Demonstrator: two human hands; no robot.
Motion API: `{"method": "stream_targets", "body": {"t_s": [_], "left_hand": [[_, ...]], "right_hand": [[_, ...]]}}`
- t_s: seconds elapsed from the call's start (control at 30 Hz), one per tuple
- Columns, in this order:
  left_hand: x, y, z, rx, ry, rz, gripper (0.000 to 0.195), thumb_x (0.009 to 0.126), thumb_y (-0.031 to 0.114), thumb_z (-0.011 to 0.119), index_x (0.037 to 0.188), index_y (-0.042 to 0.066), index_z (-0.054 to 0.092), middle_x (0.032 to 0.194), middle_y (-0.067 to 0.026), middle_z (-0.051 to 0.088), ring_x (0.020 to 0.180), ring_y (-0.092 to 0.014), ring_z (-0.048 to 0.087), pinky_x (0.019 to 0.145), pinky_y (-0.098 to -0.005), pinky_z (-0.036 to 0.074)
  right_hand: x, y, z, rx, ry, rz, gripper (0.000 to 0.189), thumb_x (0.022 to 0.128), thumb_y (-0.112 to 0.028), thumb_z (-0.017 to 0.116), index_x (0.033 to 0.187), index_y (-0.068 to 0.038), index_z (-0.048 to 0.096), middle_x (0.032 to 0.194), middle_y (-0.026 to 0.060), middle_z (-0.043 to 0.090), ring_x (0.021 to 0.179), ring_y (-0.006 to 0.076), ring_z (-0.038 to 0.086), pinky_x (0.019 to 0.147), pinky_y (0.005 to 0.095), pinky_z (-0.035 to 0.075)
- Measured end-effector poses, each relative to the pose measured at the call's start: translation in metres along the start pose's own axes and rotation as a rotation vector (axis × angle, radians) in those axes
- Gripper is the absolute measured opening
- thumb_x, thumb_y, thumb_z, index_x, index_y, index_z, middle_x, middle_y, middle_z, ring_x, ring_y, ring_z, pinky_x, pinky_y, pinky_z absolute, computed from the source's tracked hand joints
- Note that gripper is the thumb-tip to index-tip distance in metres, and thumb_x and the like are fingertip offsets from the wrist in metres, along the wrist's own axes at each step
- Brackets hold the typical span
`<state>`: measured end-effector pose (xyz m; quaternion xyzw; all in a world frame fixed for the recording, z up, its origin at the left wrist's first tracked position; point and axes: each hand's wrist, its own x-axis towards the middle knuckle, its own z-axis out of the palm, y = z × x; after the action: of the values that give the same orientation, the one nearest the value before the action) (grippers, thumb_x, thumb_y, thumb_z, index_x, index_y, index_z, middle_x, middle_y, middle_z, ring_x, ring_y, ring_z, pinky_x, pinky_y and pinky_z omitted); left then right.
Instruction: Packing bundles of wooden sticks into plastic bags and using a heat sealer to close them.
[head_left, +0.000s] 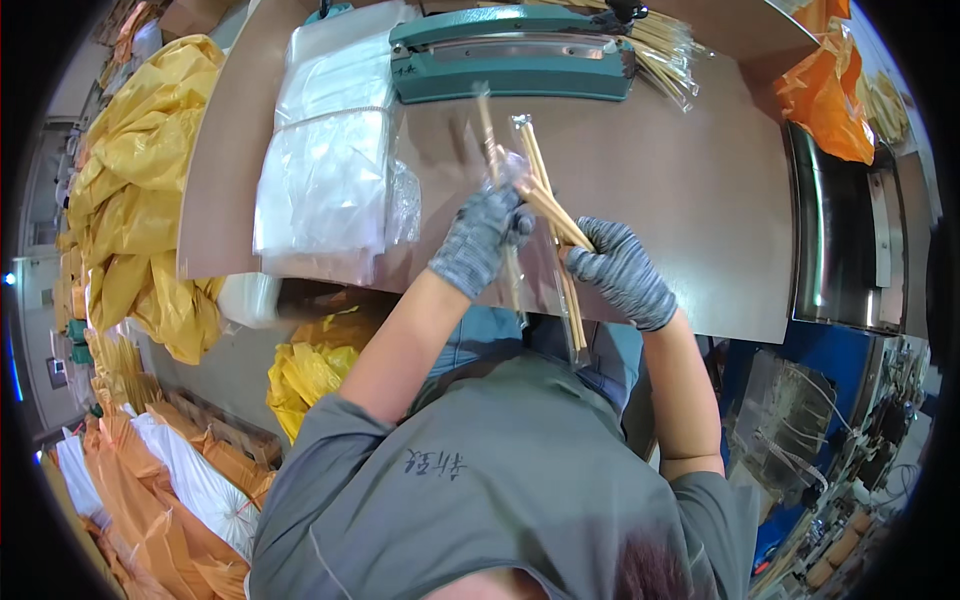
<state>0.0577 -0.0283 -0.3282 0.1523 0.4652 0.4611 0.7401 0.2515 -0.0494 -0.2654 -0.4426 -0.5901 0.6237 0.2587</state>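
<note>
Both my hands wear grey knitted fingerless gloves. My left hand (484, 232) grips a clear plastic sleeve with a slim stick inside, blurred by motion. Close to its fingers is one end of a small bundle of pale wooden sticks (553, 208), whose other end my right hand (621, 266) holds. Other sticks in a long clear sleeve (568, 296) pass by my right fingertips and over the table edge; whether the hand grips them too is hard to tell. Beyond the hands stands a green hand-lever bag sealer (517, 79). A banded stack of clear plastic bags (326, 180) lies at the left.
Bagged sticks (671, 49) lie behind the sealer's right end on the brown table (697, 195). A shiny metal machine (840, 232) adjoins its right side, with an orange bag (829, 97) above. Yellow sacks (150, 172) hang at the left; orange and white sacks (142, 465) lie lower left.
</note>
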Motion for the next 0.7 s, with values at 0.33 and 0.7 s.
{"method": "stream_targets", "body": {"t_s": [0.33,0.7], "left_hand": [[-0.033,0.049,0.051,0.311,0.055,0.189,0.025,0.077,0.024,0.071,0.091,0.005,0.062,0.066,-0.0003,0.058,0.049,-0.007,0.045,0.046,-0.0209,0.036],[-0.036,0.048,0.054,0.259,0.146,0.23,0.021,0.079,0.02,0.07,0.09,0.005,0.062,0.067,0.001,0.057,0.051,-0.006,0.048,0.047,-0.0201,0.037]], "right_hand": [[-0.008,-0.02,-0.003,0.437,0.044,0.302,0.029,0.072,-0.026,0.073,0.085,-0.004,0.059,0.06,-0.0053,0.047,0.05,0.0037,0.04,0.046,0.0182,0.031],[-0.009,-0.018,0.002,0.48,0.071,0.273,0.034,0.072,-0.033,0.073,0.087,-0.004,0.061,0.06,-0.0047,0.048,0.049,0.0037,0.041,0.046,0.0182,0.031]]}}
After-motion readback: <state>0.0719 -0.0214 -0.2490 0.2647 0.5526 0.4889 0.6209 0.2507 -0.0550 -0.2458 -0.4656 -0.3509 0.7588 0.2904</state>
